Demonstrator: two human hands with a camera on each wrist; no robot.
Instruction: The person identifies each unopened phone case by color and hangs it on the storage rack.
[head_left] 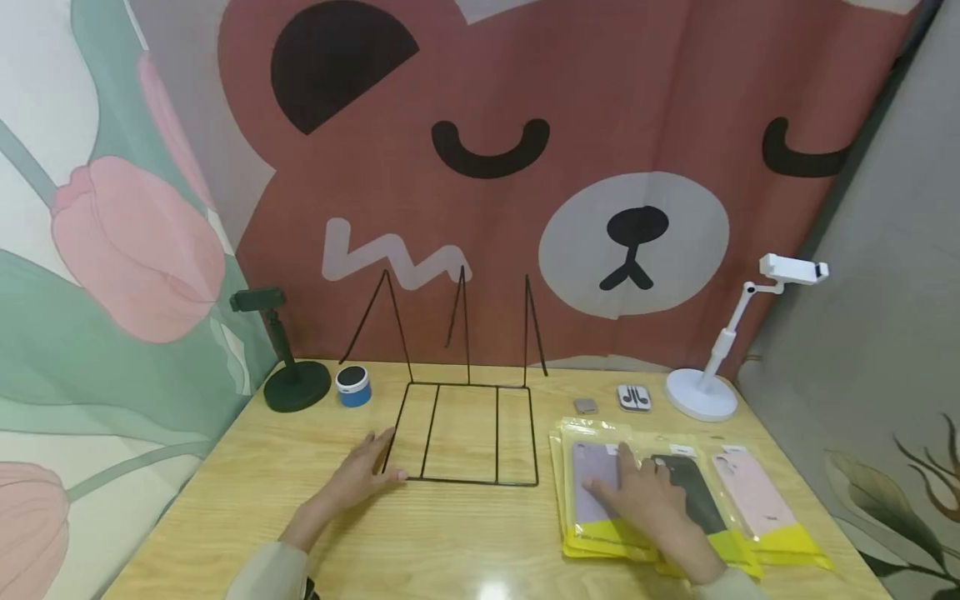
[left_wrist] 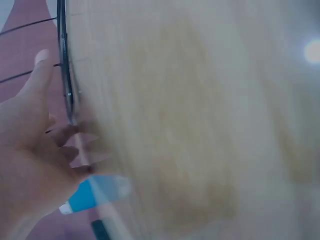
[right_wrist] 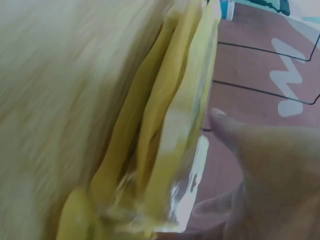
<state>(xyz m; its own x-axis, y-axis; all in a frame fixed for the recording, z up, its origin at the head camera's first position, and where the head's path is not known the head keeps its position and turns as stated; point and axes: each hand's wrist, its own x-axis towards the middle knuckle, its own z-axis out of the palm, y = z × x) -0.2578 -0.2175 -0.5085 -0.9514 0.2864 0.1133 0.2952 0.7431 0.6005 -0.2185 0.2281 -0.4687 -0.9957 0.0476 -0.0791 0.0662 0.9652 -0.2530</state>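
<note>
- The right grip point(head_left: 651, 498), a bare hand, is loose and not closed. It lies over the right edge of the pack with the purple phone case point(head_left: 587, 475), low and right of the middle of the frame. I cannot tell how hard it presses.
- That purple case lies flat under and to the left of the hand. Its long side runs up and down the frame. The right hand is much nearer to it than the left one.
- The packs with the black phone case point(head_left: 692, 487) and the pink phone case point(head_left: 757, 492) lie to the right of it, tilted a little.
- The left grip point(head_left: 358, 477) has its thumb and fingers spread, at the near left corner of the black wire rack point(head_left: 497, 434). I cannot tell if it touches the wire.
- The rack sits in the middle of the frame, left of the packs, with its tall wires at the back.
- All this is on a shiny, light wood table point(head_left: 450, 546). A strip of it shows between the rack and the packs.
- A bear curtain point(head_left: 480, 212) hangs behind, and a flower curtain point(head_left: 135, 250) hangs on the left.
</note>
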